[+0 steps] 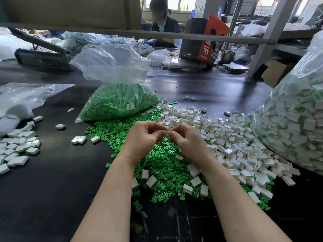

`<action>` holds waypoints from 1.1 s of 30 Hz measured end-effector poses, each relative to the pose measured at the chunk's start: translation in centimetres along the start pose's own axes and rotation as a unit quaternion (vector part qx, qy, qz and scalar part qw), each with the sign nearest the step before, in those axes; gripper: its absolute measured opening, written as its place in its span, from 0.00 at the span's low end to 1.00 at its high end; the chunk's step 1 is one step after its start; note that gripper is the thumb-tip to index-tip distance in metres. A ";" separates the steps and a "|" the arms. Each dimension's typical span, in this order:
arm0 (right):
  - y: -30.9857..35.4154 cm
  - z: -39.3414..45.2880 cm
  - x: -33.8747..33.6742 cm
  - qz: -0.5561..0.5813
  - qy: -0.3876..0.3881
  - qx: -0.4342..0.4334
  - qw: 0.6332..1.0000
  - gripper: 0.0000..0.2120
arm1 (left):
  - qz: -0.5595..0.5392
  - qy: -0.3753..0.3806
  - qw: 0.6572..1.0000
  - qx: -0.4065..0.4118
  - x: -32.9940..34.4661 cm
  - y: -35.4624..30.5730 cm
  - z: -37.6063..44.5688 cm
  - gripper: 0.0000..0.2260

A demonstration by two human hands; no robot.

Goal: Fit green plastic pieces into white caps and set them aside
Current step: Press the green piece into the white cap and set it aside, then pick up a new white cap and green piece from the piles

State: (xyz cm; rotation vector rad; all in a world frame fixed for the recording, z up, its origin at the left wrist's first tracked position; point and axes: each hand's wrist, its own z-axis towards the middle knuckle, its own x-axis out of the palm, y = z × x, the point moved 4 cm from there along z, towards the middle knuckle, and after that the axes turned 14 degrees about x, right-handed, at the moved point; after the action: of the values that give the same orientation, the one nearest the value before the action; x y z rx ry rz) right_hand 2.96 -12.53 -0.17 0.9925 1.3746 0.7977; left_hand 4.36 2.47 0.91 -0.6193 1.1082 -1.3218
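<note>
My left hand (146, 135) and my right hand (187, 139) meet fingertip to fingertip above the table's middle. Between them they pinch one small white cap (167, 133); whether a green piece sits in it is hidden by the fingers. Below the hands spreads a loose heap of green plastic pieces (157, 165). A heap of empty white caps (227, 142) lies to the right of it. At the far left lies a group of fitted caps (17, 151) set aside.
An open clear bag of green pieces (118, 100) stands behind the hands. A big bag of fitted caps (293, 123) fills the right side. Crumpled plastic (21, 98) lies at left. The table (52, 180) is black. A person sits across it behind a metal bar (157, 34).
</note>
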 end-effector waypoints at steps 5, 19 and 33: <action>-0.5 0.3 -0.8 -0.049 -0.074 -0.006 0.996 0.04 | 0.032 -0.144 0.988 -0.052 -3.1 1.4 -0.3 0.08; -1.9 0.7 -3.9 -0.312 -0.248 0.008 0.917 0.06 | 0.296 -0.399 0.844 -0.201 -12.7 5.3 -4.1 0.09; -1.7 0.8 -2.2 -0.419 -0.230 -0.023 0.878 0.15 | 0.352 -0.263 0.897 -0.046 -8.3 1.7 -1.1 0.06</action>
State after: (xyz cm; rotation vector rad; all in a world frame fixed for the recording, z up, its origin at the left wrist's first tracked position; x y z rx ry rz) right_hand 3.47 -15.31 -0.84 0.4125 1.1829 -0.0677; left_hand 5.13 11.02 1.27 -0.5244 0.8207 -0.4324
